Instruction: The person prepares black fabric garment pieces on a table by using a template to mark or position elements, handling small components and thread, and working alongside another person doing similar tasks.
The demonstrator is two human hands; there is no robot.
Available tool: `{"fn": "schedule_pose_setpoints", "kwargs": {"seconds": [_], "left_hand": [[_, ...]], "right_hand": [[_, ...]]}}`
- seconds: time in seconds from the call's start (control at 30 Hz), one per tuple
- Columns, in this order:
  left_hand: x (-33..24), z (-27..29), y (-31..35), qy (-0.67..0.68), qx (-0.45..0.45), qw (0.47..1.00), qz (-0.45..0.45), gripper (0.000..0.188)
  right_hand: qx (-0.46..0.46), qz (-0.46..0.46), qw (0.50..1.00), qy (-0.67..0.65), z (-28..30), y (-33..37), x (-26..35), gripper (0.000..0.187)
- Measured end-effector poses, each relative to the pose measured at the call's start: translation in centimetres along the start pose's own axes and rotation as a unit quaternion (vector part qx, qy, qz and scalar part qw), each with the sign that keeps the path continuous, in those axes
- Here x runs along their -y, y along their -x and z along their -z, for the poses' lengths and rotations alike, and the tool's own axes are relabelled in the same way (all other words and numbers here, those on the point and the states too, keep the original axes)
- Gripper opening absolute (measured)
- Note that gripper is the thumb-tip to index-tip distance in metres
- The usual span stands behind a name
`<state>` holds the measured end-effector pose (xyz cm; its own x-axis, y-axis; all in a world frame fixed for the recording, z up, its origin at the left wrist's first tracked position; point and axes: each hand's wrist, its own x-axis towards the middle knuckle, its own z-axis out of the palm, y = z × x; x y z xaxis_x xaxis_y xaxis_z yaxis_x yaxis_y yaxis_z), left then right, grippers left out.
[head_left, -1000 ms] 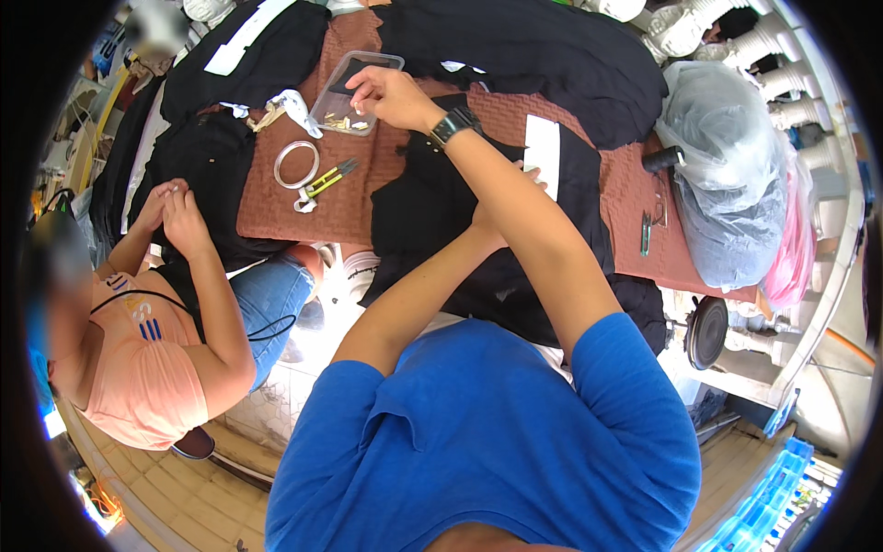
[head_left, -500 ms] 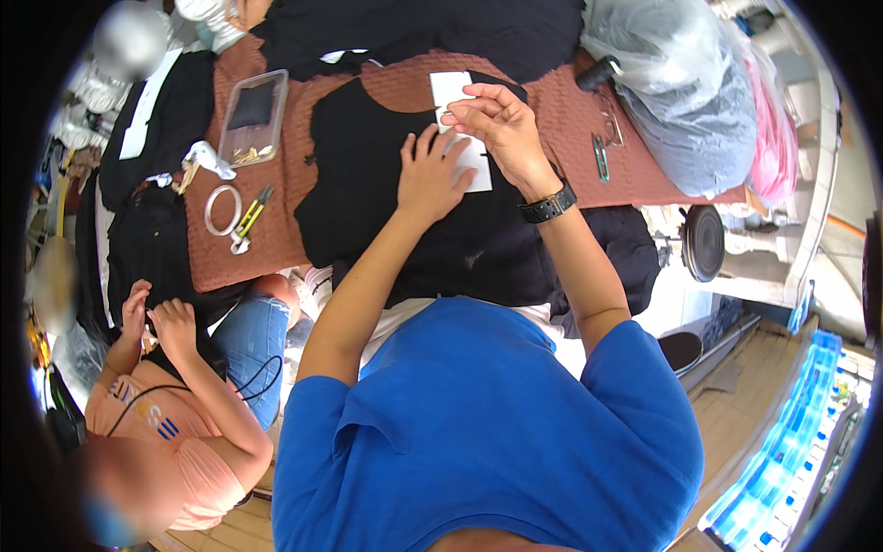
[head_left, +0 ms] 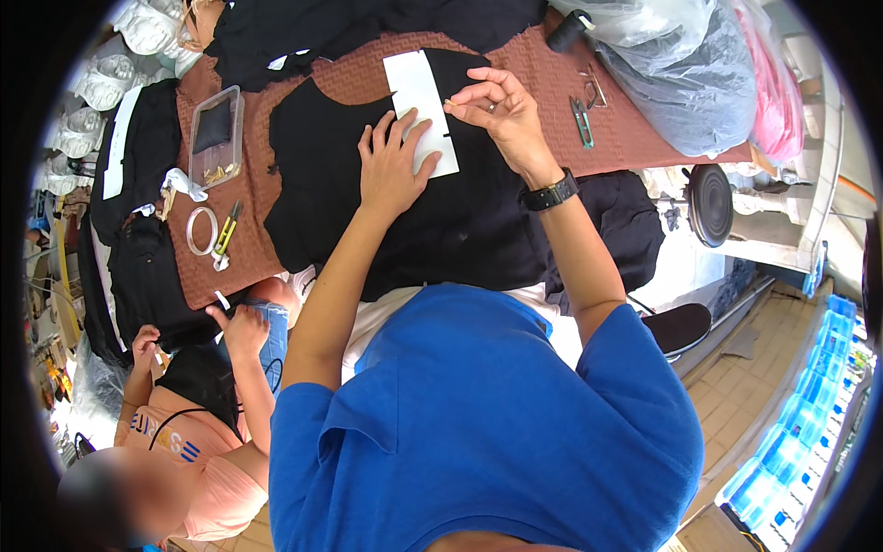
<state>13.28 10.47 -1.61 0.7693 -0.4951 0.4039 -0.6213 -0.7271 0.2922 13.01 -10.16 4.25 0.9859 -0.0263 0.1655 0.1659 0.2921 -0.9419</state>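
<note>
A piece of black fabric point(head_left: 317, 175) lies spread over the brown textured cloth point(head_left: 253, 253) on the table. A white notched card strip point(head_left: 412, 78) rests on the fabric. My left hand point(head_left: 394, 164) is open, its spread fingers pressing flat on the card's left edge and the fabric beside it. Just right of the card, my right hand point(head_left: 506, 120) is raised with thumb and forefinger pinched together. Something small and pale shows at those fingertips, too tiny to name. The other fingers of that hand are curled loosely.
At left lie a clear plastic box point(head_left: 238, 138), a pale ring point(head_left: 190, 232) and a yellow cutter point(head_left: 227, 230). Green-handled thread snips point(head_left: 581, 122), a black thread spool point(head_left: 568, 32) and a large plastic bag point(head_left: 681, 83) are at right. A person in peach point(head_left: 221, 488) sits at left.
The view has shifted, so the table things appear further left. The card strip now lies more exposed, my right hand off to its right side. My left hand remains flat, still holding down the card.
</note>
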Motion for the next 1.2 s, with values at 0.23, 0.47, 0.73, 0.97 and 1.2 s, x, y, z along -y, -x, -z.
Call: {"fn": "schedule_pose_setpoints", "kwargs": {"seconds": [0.23, 0.47, 0.73, 0.97, 1.2], "left_hand": [[0.1, -0.1, 0.0, -0.009, 0.019, 1.000, 0.003, 0.050], [0.1, -0.2, 0.0, -0.009, 0.020, 1.000, 0.002, 0.050], [0.2, -0.2, 0.1, -0.006, 0.014, 1.000, -0.001, 0.049], [0.3, -0.3, 0.1, -0.005, 0.017, 1.000, -0.001, 0.050], [0.2, -0.2, 0.1, -0.008, 0.020, 1.000, 0.001, 0.050]], "right_hand": [[0.003, 0.028, 0.999, 0.039, -0.2, 0.3, 0.5, 0.054], [0.009, 0.039, 0.997, 0.060, 0.1, 0.4, 0.2, 0.057], [0.013, 0.028, 0.998, 0.048, 0.7, 0.2, -0.7, 0.059], [0.011, 0.025, 0.998, 0.063, 0.7, 0.2, -1.0, 0.058], [0.012, 0.028, 0.997, 0.072, 0.7, 0.1, -0.9, 0.058]]}}
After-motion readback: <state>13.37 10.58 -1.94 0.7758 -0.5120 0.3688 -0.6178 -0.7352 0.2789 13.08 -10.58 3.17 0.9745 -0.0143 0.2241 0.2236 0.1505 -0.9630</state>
